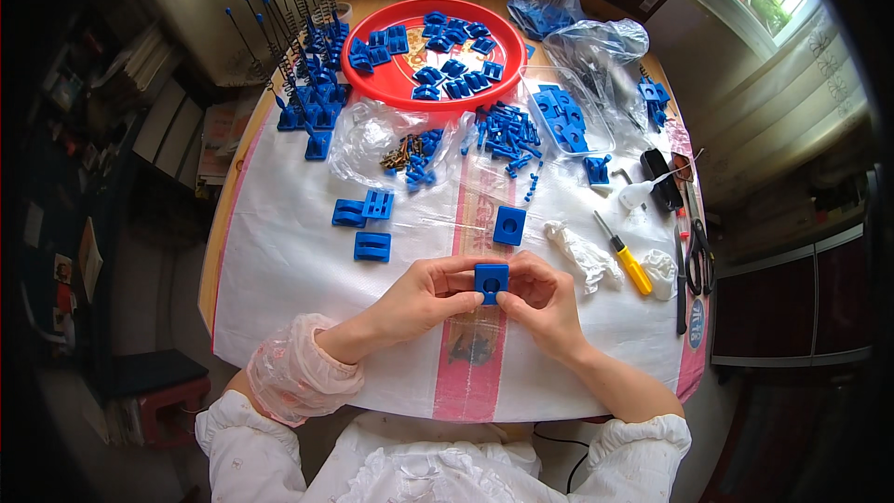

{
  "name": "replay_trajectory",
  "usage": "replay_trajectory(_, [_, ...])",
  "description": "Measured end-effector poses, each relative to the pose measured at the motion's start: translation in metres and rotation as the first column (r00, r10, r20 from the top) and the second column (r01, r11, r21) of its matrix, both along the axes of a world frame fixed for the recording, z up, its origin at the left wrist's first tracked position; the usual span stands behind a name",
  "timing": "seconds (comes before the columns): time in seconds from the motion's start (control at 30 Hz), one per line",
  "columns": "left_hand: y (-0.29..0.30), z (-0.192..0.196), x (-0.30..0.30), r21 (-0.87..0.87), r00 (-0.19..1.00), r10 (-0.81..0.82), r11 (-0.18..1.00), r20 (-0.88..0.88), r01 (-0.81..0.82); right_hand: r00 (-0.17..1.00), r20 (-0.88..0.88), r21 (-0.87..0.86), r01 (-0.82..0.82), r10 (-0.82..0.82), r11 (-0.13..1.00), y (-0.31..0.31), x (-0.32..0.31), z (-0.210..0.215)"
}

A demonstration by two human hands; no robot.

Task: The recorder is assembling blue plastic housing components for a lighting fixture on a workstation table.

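Note:
Between both hands, above the pink stripe of the table cover, I hold a blue square plastic part point(492, 281) with a round hole. My left hand point(430, 292) pinches its left side with thumb and fingers. On the opposite side my right hand point(540, 303) grips it the same way, thumb on the lower edge. Just beyond the hands lies another blue square part point(509, 225) with a round hole. To the left rest blue blocks with curved ridges, one point(372, 247) nearer me and a pair point(363, 209) farther off.
A red round tray point(354, 74) with blue parts stands at the back. Spring-topped blue pieces point(312, 107) crowd the far left. Small blue pegs point(507, 135) and brass screws point(399, 156) lie mid-table. Rightward are a clear box point(605, 144), yellow-handled screwdriver point(633, 270), scissors point(700, 256) and crumpled tissue point(587, 256).

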State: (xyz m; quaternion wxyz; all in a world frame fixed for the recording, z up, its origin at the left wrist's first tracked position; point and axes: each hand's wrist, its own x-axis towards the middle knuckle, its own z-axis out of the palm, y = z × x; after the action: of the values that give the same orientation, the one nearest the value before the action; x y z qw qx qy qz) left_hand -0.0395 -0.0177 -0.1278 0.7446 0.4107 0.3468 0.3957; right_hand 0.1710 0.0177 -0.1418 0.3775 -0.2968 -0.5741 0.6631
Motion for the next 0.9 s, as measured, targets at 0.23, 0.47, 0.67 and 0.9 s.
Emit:
replay_trajectory(0.23, [-0.0001, 0.0003, 0.0, -0.011, 1.0, -0.004, 1.0, 0.006, 0.004, 1.0, 0.019, 0.008, 0.0, 0.0, 1.0, 0.0002, 0.0001, 0.0002])
replay_trajectory(0.47, [0.0001, 0.0013, -0.0001, -0.001, 1.0, -0.001, 1.0, 0.001, 0.001, 1.0, 0.02, 0.009, 0.005, -0.005, 1.0, -0.0001, -0.0003, 0.0006])
replay_trajectory(0.67, [-0.0005, 0.0015, 0.0001, -0.018, 1.0, 0.001, 1.0, 0.0, -0.001, 1.0, 0.029, 0.006, 0.0, 0.0, 1.0, 0.0001, 0.0007, -0.0004])
replay_trajectory(0.9, [-0.0006, 0.0011, 0.0001, -0.014, 1.0, 0.001, 1.0, 0.009, -0.001, 1.0, 0.015, 0.0, 0.002, -0.002, 1.0, -0.0002, 0.0001, 0.0001])
